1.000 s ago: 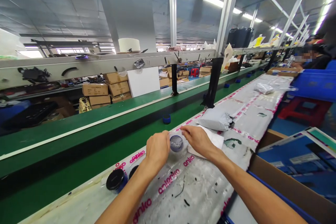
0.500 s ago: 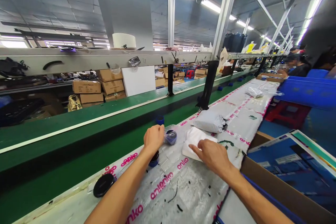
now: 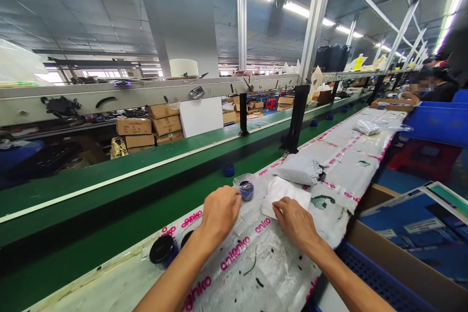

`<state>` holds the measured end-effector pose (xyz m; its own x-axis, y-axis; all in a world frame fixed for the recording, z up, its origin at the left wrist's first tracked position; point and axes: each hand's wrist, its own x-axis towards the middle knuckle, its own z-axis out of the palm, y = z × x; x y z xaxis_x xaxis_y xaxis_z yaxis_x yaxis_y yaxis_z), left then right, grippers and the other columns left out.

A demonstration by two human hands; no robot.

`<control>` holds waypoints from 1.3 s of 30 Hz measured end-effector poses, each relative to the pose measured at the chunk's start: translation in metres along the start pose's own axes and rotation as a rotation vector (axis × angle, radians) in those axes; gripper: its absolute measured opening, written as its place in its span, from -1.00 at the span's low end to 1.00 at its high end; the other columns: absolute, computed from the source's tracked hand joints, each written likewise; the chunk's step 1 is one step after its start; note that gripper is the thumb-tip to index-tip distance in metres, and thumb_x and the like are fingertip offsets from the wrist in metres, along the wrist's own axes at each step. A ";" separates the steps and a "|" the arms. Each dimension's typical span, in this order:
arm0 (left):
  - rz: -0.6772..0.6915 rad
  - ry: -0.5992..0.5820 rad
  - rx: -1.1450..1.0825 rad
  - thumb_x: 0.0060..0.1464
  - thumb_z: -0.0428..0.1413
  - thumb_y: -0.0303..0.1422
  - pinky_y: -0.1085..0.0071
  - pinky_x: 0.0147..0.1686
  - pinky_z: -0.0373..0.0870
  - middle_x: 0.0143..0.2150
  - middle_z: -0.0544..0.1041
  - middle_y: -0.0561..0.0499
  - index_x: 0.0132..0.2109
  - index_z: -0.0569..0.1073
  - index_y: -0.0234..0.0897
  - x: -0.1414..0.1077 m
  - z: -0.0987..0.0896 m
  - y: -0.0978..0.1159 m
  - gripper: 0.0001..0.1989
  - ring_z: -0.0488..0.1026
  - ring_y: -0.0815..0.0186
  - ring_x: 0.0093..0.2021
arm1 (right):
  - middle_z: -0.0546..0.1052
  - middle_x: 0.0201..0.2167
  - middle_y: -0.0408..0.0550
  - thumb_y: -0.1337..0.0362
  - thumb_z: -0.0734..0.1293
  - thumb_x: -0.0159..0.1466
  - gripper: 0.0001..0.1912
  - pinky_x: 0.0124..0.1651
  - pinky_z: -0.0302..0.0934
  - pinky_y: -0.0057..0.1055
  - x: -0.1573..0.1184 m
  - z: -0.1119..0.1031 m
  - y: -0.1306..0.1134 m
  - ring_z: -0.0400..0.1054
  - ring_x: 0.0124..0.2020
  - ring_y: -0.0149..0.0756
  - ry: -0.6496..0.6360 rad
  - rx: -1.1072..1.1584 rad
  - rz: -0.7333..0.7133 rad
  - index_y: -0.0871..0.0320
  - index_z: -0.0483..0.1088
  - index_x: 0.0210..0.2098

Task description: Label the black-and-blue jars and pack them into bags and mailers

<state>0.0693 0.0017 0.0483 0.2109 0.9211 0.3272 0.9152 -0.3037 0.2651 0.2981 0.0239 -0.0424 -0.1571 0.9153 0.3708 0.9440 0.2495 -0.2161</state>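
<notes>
My left hand is closed, pinching the near edge of a clear plastic bag. Inside or under that bag is a small round blue-and-black piece on the bench. My right hand rests at the near edge of a flat white stack, thumb and fingertips drawn together; what lies between them is too small to make out. By my left forearm stand a round black-topped blue piece and another dark piece, partly covered by the arm.
A white bundle lies beyond the stack. Left of the bench runs a green conveyor carrying a blue piece. Metal posts rise along it. On the right are an open carton and a blue crate. A person sits farther back.
The view has shifted left, so things appear farther right. My right hand's fingers have come together at the white stack's edge. My left hand stays at the clear bag.
</notes>
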 end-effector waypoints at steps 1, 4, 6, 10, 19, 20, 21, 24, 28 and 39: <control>0.062 -0.031 0.007 0.29 0.05 -0.37 0.33 -0.04 0.37 -0.06 0.62 -0.03 -0.07 0.55 -0.18 0.000 0.005 0.008 -0.81 0.53 0.19 -0.02 | 0.60 -0.19 0.02 0.32 0.26 0.40 -0.78 -0.28 0.24 -0.39 0.000 0.000 0.000 0.50 -0.12 -0.12 -0.006 0.002 0.011 0.10 0.58 -0.15; 0.180 -0.107 0.035 0.26 0.11 -0.34 0.32 -0.02 0.42 -0.01 0.59 -0.04 -0.05 0.54 -0.21 0.004 0.023 0.036 -0.83 0.50 0.17 0.03 | 0.61 -0.21 0.01 0.31 0.24 0.41 -0.75 -0.29 0.22 -0.40 0.001 -0.002 0.001 0.52 -0.16 -0.15 -0.015 0.021 0.057 0.13 0.58 -0.17; 0.191 -0.137 0.067 0.25 0.12 -0.38 0.28 -0.05 0.47 0.01 0.57 -0.09 -0.04 0.53 -0.27 0.007 0.035 0.051 -0.82 0.50 0.14 0.04 | 0.62 -0.19 0.00 0.29 0.21 0.43 -0.73 -0.27 0.22 -0.40 0.003 -0.005 0.001 0.52 -0.16 -0.17 -0.011 0.040 0.093 0.13 0.57 -0.15; 0.145 -0.179 0.146 0.28 0.11 -0.44 0.18 -0.05 0.52 -0.02 0.57 -0.09 -0.05 0.52 -0.35 0.010 0.052 0.064 -0.85 0.52 0.16 0.01 | 0.59 -0.10 0.06 0.18 0.23 0.43 -0.71 -0.22 0.24 -0.36 0.003 -0.008 -0.002 0.49 -0.07 -0.10 0.005 0.073 0.134 0.14 0.55 -0.06; 0.141 -0.195 0.188 0.28 0.09 -0.47 0.14 0.02 0.50 0.06 0.53 -0.12 0.07 0.46 -0.33 0.016 0.057 0.064 -0.76 0.48 0.10 0.09 | 0.62 -0.15 0.05 0.32 0.24 0.35 -0.75 -0.18 0.21 -0.32 0.010 0.002 0.000 0.51 -0.14 -0.09 -0.029 0.267 0.209 0.15 0.58 -0.20; 0.153 -0.192 0.179 0.28 0.06 -0.49 0.17 0.02 0.50 0.13 0.50 -0.13 0.14 0.42 -0.30 0.017 0.058 0.065 -0.70 0.46 0.10 0.11 | 0.63 -0.16 0.04 0.32 0.25 0.33 -0.76 -0.19 0.21 -0.32 0.011 0.003 0.002 0.51 -0.16 -0.09 -0.032 0.298 0.222 0.14 0.57 -0.20; 0.168 -0.191 0.170 0.29 0.03 -0.49 0.20 0.02 0.50 0.19 0.46 -0.13 0.20 0.37 -0.26 0.018 0.058 0.066 -0.64 0.45 0.11 0.13 | 0.64 -0.17 0.03 0.31 0.26 0.31 -0.78 -0.21 0.20 -0.32 0.013 0.004 0.004 0.52 -0.17 -0.09 -0.033 0.329 0.236 0.13 0.57 -0.21; 0.212 -0.215 0.154 0.31 0.00 -0.49 0.25 0.02 0.50 0.19 0.46 -0.10 0.22 0.35 -0.22 0.021 0.061 0.068 -0.63 0.46 0.16 0.13 | 0.65 -0.29 -0.01 0.23 0.30 0.27 -0.81 -0.27 0.17 -0.32 0.015 0.006 0.011 0.52 -0.24 -0.08 -0.038 0.429 0.278 0.11 0.56 -0.29; 0.209 -0.252 0.166 0.31 0.10 -0.39 0.13 -0.01 0.52 0.01 0.55 -0.08 0.07 0.46 -0.31 0.024 0.069 0.064 -0.78 0.52 0.16 0.02 | 0.61 -0.42 -0.05 0.13 0.31 0.21 -0.80 -0.33 0.17 -0.34 0.018 0.004 0.020 0.48 -0.37 -0.14 -0.026 0.594 0.308 0.11 0.49 -0.40; 0.224 -0.169 0.152 0.28 0.09 -0.44 0.08 0.05 0.48 0.12 0.49 -0.17 0.02 0.48 -0.36 0.023 0.082 0.071 -0.79 0.46 0.07 0.12 | 0.51 -0.49 -0.15 0.11 0.37 0.04 -0.63 -0.46 0.16 -0.41 0.021 0.010 0.038 0.38 -0.49 -0.28 0.009 1.014 0.383 0.14 0.38 -0.19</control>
<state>0.1670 0.0208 0.0005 0.4559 0.8665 0.2031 0.8774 -0.4758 0.0606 0.3272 0.0559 -0.0520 0.1030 0.9868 0.1252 0.2500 0.0961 -0.9635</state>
